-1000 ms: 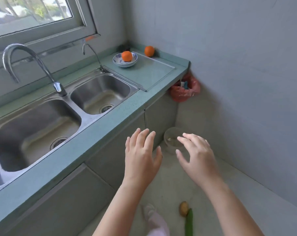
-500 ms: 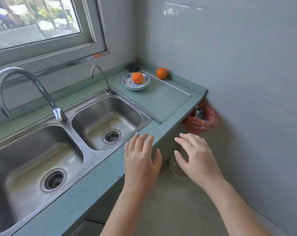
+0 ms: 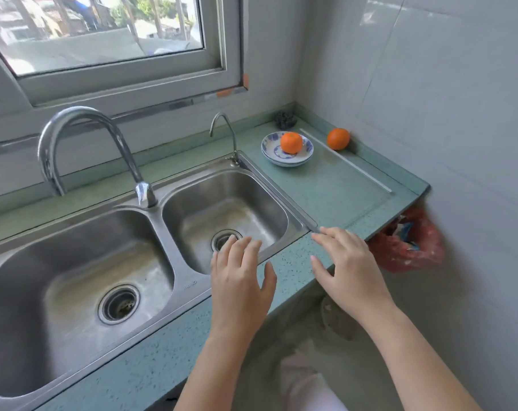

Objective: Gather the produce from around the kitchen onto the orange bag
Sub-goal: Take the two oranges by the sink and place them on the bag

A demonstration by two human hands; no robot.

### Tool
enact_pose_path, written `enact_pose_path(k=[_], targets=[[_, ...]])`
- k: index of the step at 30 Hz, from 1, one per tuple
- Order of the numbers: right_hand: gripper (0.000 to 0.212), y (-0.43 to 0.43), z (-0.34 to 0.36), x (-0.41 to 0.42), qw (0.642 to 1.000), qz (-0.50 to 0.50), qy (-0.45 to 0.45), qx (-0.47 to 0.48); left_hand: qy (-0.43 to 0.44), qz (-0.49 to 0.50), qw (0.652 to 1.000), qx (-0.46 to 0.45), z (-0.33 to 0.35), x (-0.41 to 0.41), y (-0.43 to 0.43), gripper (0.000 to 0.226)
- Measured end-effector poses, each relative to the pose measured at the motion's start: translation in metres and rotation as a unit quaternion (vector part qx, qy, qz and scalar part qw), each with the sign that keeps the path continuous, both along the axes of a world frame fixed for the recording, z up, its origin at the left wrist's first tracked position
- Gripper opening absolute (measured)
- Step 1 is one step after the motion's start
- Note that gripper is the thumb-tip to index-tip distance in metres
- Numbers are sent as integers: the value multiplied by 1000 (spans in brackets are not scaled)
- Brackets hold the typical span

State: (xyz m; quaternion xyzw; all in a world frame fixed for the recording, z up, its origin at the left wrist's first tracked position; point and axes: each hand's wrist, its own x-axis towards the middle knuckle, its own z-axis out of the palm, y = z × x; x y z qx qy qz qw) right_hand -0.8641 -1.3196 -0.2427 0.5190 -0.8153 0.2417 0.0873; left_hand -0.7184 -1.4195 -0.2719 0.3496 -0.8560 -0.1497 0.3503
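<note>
Both hands are empty with fingers spread, the left hand [image 3: 241, 280] over the near rim of the sink [image 3: 174, 280] and the right hand [image 3: 348, 266] over the counter edge [image 3: 326, 200]. Two oranges wait far back: one orange [image 3: 291, 142] in a stack of two blue-patterned dishes [image 3: 287, 158], the other orange [image 3: 338, 139] on the counter against the wall. Around them are two basins, two faucets and one red bag [image 3: 406, 250] hanging below the counter's end.

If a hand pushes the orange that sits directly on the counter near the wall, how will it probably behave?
The orange near the wall is round and rests bare on the flat counter, so it would probably roll. The wall close behind it may stop it. It looks firm, so a pinch likely holds.
</note>
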Motion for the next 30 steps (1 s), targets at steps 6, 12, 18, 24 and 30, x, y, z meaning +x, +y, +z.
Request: enact_pose_path(k=[6,12,18,24,30], targets=[[45,-50,-7,-56,1000,19,-10,-6,-20,20,1000,-12,-5,-51,-44,39],[46,-90,-9,-130,999,-3,-30,-16,-27,-22,999,-26,4,-133,-90,39],[46,-116,-7,-206,998,-27,-46,-37,-54,-55,995,-60,10,-215,-133,39],[45,-137,-12,-268,996,-46,-48,-66,-76,-83,991,-67,7,-279,-172,39],[45,-161,-31,-323,995,-64,-53,-60,-87,-92,992,-12,-19,-318,-210,40]])
